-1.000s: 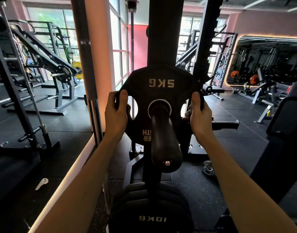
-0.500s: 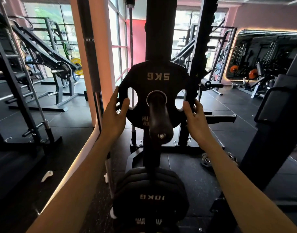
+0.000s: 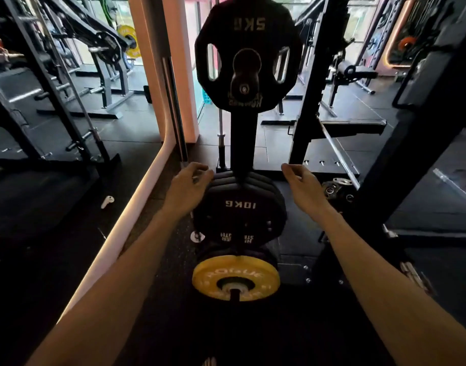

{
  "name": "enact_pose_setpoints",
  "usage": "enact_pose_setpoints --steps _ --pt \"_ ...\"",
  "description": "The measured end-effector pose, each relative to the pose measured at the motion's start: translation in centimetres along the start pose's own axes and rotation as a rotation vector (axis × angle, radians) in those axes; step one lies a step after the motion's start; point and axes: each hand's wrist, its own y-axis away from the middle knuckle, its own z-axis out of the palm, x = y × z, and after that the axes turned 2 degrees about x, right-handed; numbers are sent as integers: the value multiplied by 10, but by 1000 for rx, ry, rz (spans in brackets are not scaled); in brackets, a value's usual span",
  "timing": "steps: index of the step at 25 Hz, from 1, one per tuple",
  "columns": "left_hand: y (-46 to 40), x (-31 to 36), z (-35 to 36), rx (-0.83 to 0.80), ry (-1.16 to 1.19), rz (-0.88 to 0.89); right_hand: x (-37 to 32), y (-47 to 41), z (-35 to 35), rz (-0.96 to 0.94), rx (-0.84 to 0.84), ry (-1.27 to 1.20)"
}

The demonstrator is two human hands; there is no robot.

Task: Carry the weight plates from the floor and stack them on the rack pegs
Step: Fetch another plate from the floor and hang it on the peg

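**A:** Black rubber, the 5KG plate (image 3: 249,30): it hangs on the upper peg (image 3: 244,80) of the rack post (image 3: 243,138), flat face toward us, print upside down, its two grip slots level either side of the peg. The axis through its bore runs along the peg, straight out from the post.

**B:** And the hands?

**A:** Both are below that plate, either side of the post, level with the top of the 10KG stack (image 3: 241,204). The left hand (image 3: 189,186) has loosely curled fingers and holds nothing; its fingertips look to be at the stack's rim, though I can't tell whether they touch. The right hand (image 3: 301,180) is also loosely curled and empty, clear of the stack.

**B:** What else is on the post?

**A:** Beneath the 10KG stack a yellow plate (image 3: 235,278) sits on the lowest peg. On the floor, right of the post's base, small metal plates (image 3: 337,187) lie in a heap.

**B:** What could go wrong?

**A:** I'd judge those are next. Reaching right, an arm could knock the 10KG stack. Small plates are thin, so a poor pinch might drop one. The 5KG plate seems well seated, but a bump could swing it.
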Motion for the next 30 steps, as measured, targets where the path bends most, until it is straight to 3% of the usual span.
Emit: enact_pose_setpoints --steps 7,16,22,30 --pt "129 -85 27 -297 -202 -245 96 122 16 225 -60 99" --pt "294 -189 16 -833 -402 -621 190 319 74 862 -180 133" --pt "389 -243 -5 -1212 -548 -560 212 482 107 1174 -140 80" --pt "438 -210 37 -1650 -784 -87 237 639 80 1411 300 -130"
